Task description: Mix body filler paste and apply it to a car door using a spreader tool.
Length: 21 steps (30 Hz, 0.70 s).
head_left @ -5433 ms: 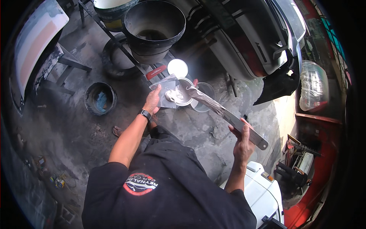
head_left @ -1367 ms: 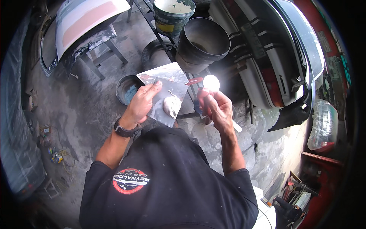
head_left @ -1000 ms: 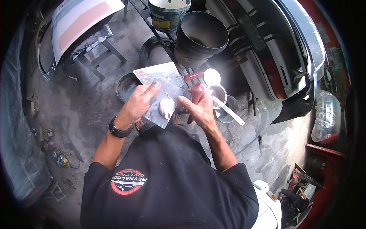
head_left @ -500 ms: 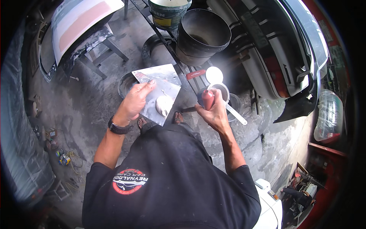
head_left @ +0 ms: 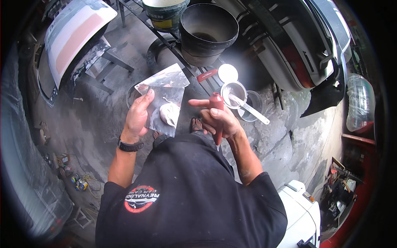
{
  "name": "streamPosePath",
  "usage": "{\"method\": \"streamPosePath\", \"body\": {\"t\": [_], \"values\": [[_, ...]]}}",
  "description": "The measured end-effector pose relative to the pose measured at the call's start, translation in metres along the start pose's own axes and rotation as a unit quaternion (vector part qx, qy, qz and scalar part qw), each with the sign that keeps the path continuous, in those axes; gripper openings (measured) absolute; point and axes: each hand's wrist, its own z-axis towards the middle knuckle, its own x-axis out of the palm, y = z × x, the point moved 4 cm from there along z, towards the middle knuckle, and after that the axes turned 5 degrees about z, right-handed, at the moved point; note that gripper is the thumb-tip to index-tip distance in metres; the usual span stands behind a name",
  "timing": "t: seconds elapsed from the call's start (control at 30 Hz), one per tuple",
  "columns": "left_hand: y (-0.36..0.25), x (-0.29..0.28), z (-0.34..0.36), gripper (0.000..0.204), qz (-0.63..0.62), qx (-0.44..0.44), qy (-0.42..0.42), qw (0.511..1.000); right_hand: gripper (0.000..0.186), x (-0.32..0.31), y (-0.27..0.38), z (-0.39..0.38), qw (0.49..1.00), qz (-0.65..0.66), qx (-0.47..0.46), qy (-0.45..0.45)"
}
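My left hand [head_left: 137,115] grips a grey flat plate [head_left: 159,126] bearing a mound of white paste [head_left: 169,114]. To the right, my right hand [head_left: 226,125] is wrapped around a red tube [head_left: 216,106], its index finger stretched out toward the plate without touching it. Behind the plate lies a lighter, smeared board [head_left: 163,76]. An open tin [head_left: 231,89] stands just beyond the tube, with a long pale spreader [head_left: 255,113] lying across it. A round white lid [head_left: 227,72] and a flat red object [head_left: 206,75] rest on a dark rack [head_left: 186,68].
Two buckets [head_left: 209,45] [head_left: 165,25] stand at the back. A car panel [head_left: 76,41] rests on a stool at left; stacked bumpers [head_left: 289,49] fill the back right. Plastic sheeting [head_left: 25,136] hangs at far left. A white vehicle part [head_left: 300,211] is at lower right.
The spreader that my right hand held 5.4 seconds ago now lies on the tin; that hand holds the red tube. Since half a second ago its index finger has straightened leftward.
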Motion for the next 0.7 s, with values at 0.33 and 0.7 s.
{"method": "streamPosePath", "body": {"t": [0.33, 0.7], "values": [[0.014, -0.013, 0.001, 0.041, 0.088, 0.039, -0.06, 0.994, 0.058, 0.019, -0.001, 0.002, 0.969, -0.219, 0.111, -0.02], [0.012, -0.006, -0.002, 0.039, 0.04, 0.008, -0.03, 0.999, 0.034, 0.011, 0.006, 0.007, 0.984, -0.139, 0.021, -0.111]]}}
